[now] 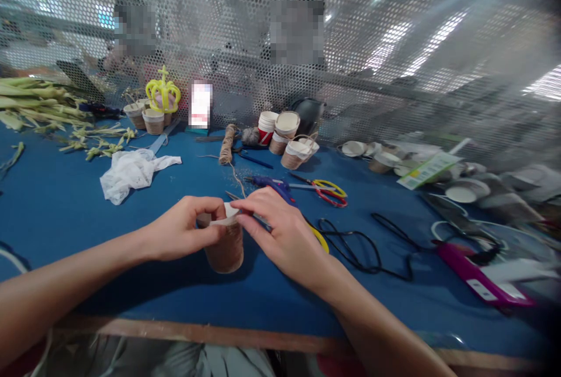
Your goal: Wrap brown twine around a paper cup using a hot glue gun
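A small paper cup with a white rim and brown twine wrapped round its side stands slightly tilted, close to the table's front edge. My left hand grips it from the left, fingers over the rim and thumb along the outside. At the right side of the rim, my right hand is closed in a pinch, its thumb and forefinger at the cup's edge. A strand of twine runs from a twine skein down behind my right hand; its end is hidden there. Just beyond this hand lies a blue glue gun.
Yellow-and-red scissors and a black cable lie to the right, before a purple power strip. Twine-covered cups stand at the back. Leftward are a crumpled white bag, a yellow crown, and green stalks.
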{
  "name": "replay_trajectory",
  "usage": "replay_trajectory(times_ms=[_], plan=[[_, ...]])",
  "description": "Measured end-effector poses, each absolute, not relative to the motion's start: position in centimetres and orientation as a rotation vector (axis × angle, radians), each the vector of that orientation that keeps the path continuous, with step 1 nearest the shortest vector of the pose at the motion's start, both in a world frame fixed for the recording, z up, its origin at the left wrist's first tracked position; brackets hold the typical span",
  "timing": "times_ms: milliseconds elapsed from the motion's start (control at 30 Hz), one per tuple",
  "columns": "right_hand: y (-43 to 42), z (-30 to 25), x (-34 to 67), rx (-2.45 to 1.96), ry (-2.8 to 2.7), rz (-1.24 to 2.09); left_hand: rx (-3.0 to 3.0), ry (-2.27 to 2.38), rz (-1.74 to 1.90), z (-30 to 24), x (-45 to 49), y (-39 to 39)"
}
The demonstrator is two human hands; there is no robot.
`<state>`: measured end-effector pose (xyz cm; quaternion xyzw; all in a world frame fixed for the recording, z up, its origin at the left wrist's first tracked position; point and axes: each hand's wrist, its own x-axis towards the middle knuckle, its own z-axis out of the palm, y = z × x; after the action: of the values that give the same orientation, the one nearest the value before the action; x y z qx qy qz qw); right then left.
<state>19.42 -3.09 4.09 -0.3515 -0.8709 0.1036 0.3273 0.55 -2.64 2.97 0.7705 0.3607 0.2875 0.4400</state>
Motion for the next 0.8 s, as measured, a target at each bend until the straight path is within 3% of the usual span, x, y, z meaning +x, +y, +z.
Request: replay_trajectory(times_ms=[233,567,800], plan=[[-1.9,4.3,20.8,-1.182,-2.023,0.383,1.538,0.791,0.756,2.3,0.2,-2.0],[-0.8,3.4,19.7,-0.976,-1.816,1.398,1.496,0.579,0.638,1.6,0.6,-2.2],[1.5,5.4,16.7,-0.871,-1.734,1.454,1.733,0.398,0.618,2.1,0.6,-3.0]])
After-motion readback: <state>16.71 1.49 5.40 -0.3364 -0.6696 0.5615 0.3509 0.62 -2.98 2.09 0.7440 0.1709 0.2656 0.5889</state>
